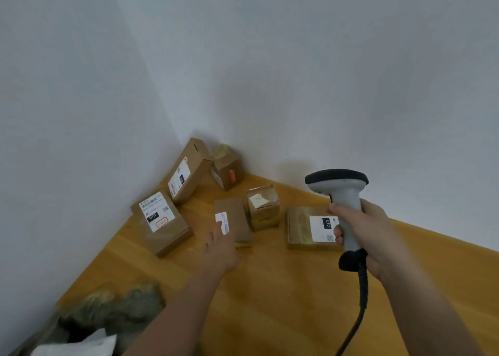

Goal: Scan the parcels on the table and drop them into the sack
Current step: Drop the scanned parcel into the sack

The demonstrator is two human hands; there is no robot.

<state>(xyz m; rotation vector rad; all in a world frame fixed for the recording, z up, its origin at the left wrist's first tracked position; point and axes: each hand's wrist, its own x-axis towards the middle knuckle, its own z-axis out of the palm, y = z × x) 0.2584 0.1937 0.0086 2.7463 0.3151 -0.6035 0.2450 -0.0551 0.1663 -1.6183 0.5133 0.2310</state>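
We're at the pick-up part of a scan cycle, by our read. Our right hand (370, 237) has its fingers wrapped round the grip of the barcode scanner (340, 193), head up and facing far, cable hanging down toward us. Our left hand (222, 243) reaches out w/ fingers straight and loose, holding nothing, fingertips at the near edge of the flat parcel (232, 219), right at its white label; contact vs. just short, we can't tell, pic is blurred there.

Six parcels sit on the wooden table (270, 288): four bunched toward the far-left corner by the wall, incl. the one we're reaching for, plus a small cube box (263, 207) just right of it and a flat labelled box (310, 227) behind the scanner. The sack (108, 309) gapes at near left, below table edge, something white inside.

Next move prob. needs the left hand to close on the flat parcel, lift it label-up, then bring the scanner head round onto the barcode. After that, drop it near-left into the sack.
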